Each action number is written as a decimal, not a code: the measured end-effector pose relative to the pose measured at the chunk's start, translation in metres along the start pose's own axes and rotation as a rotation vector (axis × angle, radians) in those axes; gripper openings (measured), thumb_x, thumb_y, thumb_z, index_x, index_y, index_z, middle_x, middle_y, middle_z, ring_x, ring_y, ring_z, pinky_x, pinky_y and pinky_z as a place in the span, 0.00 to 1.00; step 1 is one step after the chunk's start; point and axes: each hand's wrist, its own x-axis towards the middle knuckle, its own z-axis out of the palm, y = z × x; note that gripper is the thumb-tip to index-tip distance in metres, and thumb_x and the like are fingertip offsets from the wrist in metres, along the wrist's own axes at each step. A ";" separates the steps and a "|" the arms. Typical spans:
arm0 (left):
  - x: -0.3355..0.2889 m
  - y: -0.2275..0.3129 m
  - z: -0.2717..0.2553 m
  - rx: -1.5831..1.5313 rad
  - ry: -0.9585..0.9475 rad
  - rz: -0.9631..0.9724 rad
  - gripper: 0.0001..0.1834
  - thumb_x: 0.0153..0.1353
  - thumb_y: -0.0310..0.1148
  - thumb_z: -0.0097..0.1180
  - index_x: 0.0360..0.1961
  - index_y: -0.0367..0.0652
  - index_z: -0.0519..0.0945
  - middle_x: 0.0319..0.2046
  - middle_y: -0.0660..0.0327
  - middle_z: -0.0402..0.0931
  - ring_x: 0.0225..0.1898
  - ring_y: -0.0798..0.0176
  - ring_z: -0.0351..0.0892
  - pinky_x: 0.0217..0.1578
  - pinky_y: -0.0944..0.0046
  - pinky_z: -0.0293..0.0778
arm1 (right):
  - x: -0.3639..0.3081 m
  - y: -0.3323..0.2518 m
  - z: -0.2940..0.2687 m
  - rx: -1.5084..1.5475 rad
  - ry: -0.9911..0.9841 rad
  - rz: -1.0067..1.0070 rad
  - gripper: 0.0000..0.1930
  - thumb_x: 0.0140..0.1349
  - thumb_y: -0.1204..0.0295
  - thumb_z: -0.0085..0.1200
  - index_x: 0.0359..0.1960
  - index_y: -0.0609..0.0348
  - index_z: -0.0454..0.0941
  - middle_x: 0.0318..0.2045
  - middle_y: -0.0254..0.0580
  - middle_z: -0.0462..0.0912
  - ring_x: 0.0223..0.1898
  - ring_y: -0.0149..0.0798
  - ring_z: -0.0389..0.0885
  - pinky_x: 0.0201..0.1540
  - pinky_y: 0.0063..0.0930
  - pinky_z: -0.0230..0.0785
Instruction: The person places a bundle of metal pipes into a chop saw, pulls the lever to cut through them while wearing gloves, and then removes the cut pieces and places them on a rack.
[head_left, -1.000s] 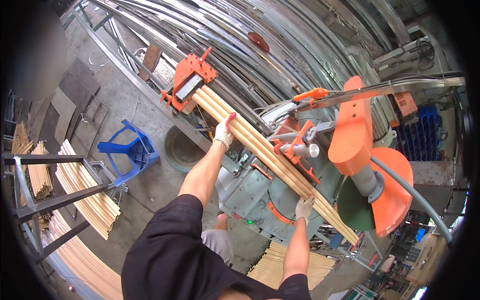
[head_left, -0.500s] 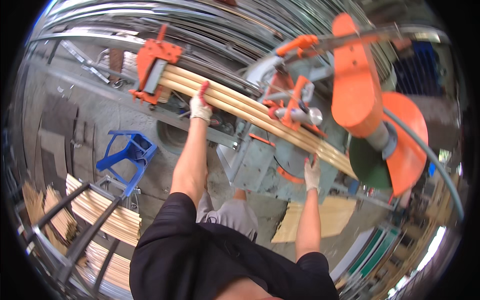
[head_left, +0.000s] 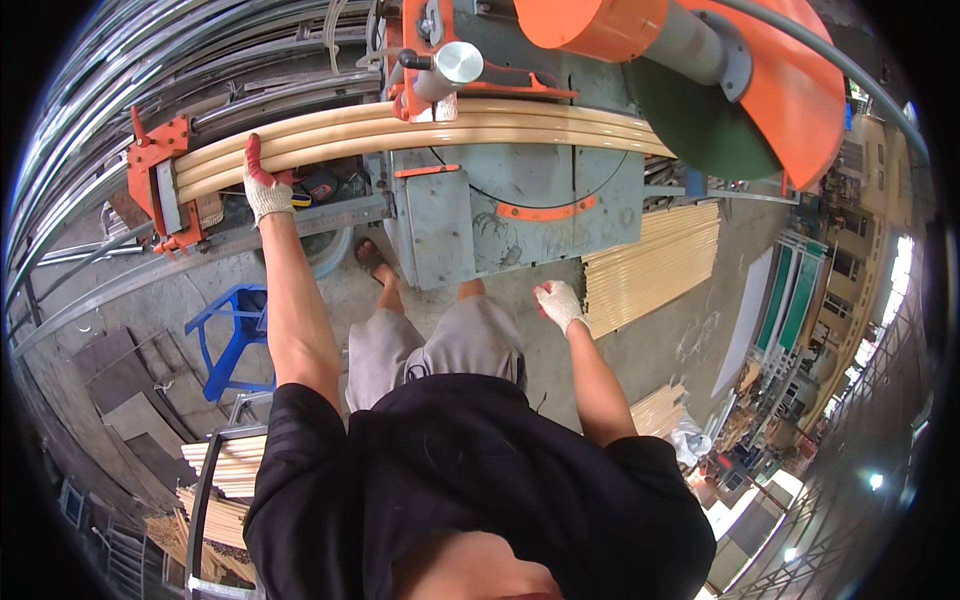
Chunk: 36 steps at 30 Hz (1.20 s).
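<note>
Several long tan tubes lie side by side across the grey saw table. My left hand, in a white glove with red fingers, grips them near their left end, its thumb over the top. That end meets an orange stop with a grey plate. Over the tubes sits an orange clamp with a silver round cylinder. Their right end passes under the dark green round blade of the saw. Apart from the tubes, my right hand, likewise gloved, hangs before the table, fingers curled, nothing visible in them.
The saw's orange guard looms at the upper right. Tan tubes lie stacked on the floor to the right of the table. A blue plastic stool stands left of my legs. At lower left, more tubes rest in a rack.
My right hand has let go of the tubes and drawn back toward me. My left hand still grips them near the left end. The view has turned, so the tubes now lie more level.
</note>
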 end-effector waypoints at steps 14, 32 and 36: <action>-0.012 0.004 -0.005 -0.082 0.014 0.055 0.26 0.58 0.36 0.74 0.57 0.44 0.80 0.53 0.56 0.81 0.54 0.51 0.81 0.57 0.44 0.79 | 0.111 0.014 0.012 -0.695 0.151 -0.483 0.20 0.67 0.63 0.50 0.55 0.61 0.81 0.56 0.66 0.79 0.58 0.64 0.77 0.61 0.51 0.71; 0.013 0.012 -0.030 -0.120 -0.154 -0.140 0.37 0.57 0.45 0.75 0.64 0.42 0.74 0.59 0.54 0.78 0.61 0.47 0.76 0.66 0.41 0.70 | -0.162 -0.127 -0.237 0.124 0.347 -0.506 0.15 0.71 0.64 0.57 0.54 0.56 0.80 0.43 0.39 0.84 0.36 0.28 0.80 0.40 0.26 0.75; -0.005 0.030 -0.030 -0.086 -0.309 -0.297 0.36 0.61 0.53 0.71 0.63 0.44 0.75 0.60 0.56 0.75 0.60 0.51 0.75 0.63 0.46 0.73 | -0.336 -0.192 -0.408 0.698 0.944 -1.311 0.33 0.79 0.47 0.36 0.64 0.66 0.73 0.58 0.52 0.81 0.59 0.46 0.81 0.66 0.44 0.68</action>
